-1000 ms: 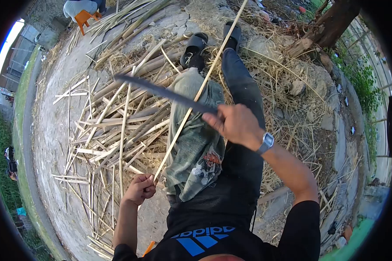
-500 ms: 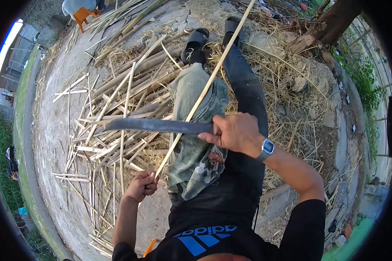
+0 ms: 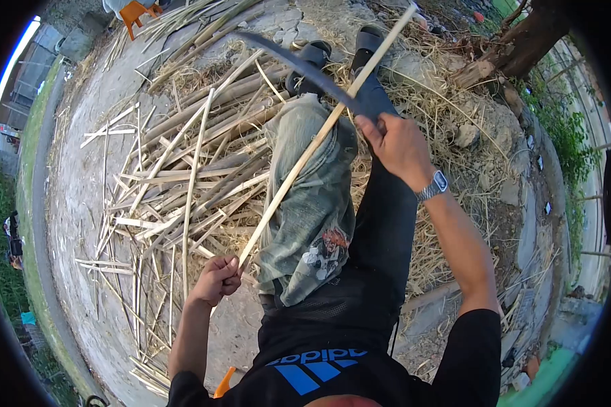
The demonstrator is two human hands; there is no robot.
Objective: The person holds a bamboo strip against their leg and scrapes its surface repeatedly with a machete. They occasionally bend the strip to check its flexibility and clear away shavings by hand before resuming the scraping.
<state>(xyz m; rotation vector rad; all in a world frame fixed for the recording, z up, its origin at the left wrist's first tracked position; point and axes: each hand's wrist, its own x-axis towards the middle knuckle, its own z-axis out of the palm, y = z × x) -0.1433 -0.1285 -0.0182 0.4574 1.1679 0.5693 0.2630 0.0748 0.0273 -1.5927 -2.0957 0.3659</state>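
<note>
My left hand is closed around the near end of a long, pale bamboo strip. The strip slants up and away over a grey-green cloth spread on my leg. In my right hand is the handle of a machete, its long dark blade pointing to the upper left. The blade crosses the strip well up its length, near my shoes, and appears to touch it. My fingers hide most of the handle.
Many split bamboo pieces lie heaped left of my legs. Shavings cover the ground on the right. A tree trunk stands at the upper right. An orange chair is at the upper left, with a person's clothing partly visible.
My right hand has carried the machete forward along the strip, from above the cloth to near my shoes, and the blade now tilts upward. My left hand keeps its hold, nearly still.
</note>
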